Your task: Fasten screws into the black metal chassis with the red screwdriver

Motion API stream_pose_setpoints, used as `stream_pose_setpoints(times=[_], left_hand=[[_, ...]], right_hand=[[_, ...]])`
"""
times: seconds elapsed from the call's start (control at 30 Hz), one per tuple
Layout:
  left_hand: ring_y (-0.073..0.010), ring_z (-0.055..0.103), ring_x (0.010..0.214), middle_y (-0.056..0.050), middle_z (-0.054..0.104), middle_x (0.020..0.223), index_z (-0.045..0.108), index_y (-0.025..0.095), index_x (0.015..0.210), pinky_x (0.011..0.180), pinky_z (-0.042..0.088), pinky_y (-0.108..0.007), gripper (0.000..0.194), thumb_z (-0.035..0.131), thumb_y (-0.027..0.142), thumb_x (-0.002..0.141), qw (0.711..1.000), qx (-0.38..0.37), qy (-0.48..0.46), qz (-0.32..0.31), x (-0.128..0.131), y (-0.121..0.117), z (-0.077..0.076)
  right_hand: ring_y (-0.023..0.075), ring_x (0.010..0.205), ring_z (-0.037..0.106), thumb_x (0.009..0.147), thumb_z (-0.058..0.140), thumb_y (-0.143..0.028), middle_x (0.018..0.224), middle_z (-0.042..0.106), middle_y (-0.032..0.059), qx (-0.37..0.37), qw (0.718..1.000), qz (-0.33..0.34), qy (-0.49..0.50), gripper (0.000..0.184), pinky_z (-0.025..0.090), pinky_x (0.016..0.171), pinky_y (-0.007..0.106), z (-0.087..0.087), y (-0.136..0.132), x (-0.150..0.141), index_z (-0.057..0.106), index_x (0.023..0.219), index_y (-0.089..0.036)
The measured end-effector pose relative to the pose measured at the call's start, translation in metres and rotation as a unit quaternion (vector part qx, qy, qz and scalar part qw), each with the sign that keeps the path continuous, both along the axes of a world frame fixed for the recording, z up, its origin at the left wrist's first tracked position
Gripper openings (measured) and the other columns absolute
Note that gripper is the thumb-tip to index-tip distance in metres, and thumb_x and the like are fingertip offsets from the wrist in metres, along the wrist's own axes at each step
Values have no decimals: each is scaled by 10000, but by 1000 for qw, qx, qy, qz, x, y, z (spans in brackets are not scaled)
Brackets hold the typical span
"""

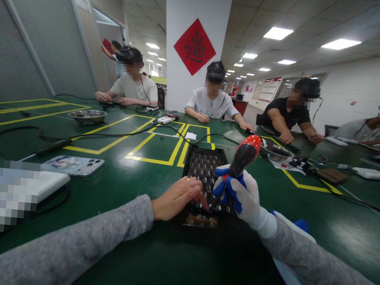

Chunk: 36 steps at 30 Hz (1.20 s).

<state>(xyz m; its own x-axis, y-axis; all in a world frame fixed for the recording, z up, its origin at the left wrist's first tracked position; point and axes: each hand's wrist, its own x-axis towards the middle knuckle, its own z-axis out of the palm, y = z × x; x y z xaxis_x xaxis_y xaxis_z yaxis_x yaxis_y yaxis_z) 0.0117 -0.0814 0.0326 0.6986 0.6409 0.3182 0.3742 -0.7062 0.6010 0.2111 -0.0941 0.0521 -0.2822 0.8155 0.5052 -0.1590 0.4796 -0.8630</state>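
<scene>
My right hand (243,194), in a white glove with blue fingertips, grips a screwdriver (245,156) by its red and black handle. The shaft points down at a black panel (204,170) that lies lengthwise in front of me. Rows of small shiny marks cover the panel, and a brownish strip (201,221) sits at its near end. My bare left hand (179,197), with a ring on one finger, rests over the panel's left side. Its index finger stretches down to the surface close to the screwdriver's tip; the other fingers are loosely bent. The exact tip contact is too dark to make out.
A phone (73,165) and a white object, partly blurred out, lie at left. Behind are a metal bowl (87,115), black cables and a white power strip (166,119). A second bowl (278,153) and a brown wallet-like item (334,175) lie right. Several people sit across the table.
</scene>
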Motion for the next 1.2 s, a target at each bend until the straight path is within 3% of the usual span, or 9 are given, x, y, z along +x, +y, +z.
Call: stream_pose_setpoints(times=[0.27,0.63,0.83,1.2], left_hand=[[-154,495,813,-29,543,812,707,204,839,916,301,-320,697,66,460,941,1000,-1,5,1,0,0,2],[-157,485,795,-34,527,804,715,223,875,842,331,-308,697,63,461,939,1000,7,10,-4,1,0,3],[-158,483,803,-35,533,808,717,216,860,863,330,-315,733,42,492,927,1000,6,16,0,1,0,3],[-146,506,792,-25,531,804,706,226,909,828,332,-304,641,89,393,959,1000,18,4,-9,0,-1,3]], right_hand=[[114,489,536,848,499,-393,656,632,16,0,1000,3,5,291,416,432,224,-2,1,0,540,1018,-160],[113,502,537,841,519,-387,665,630,15,-10,1000,13,10,286,414,441,222,-3,3,1,550,1018,-165],[116,478,527,841,508,-398,650,630,13,-25,1000,-11,9,287,396,420,221,-3,3,1,538,1010,-168],[101,467,505,860,475,-407,636,614,2,-33,994,-101,30,282,393,426,209,1,8,-2,559,993,-172]])
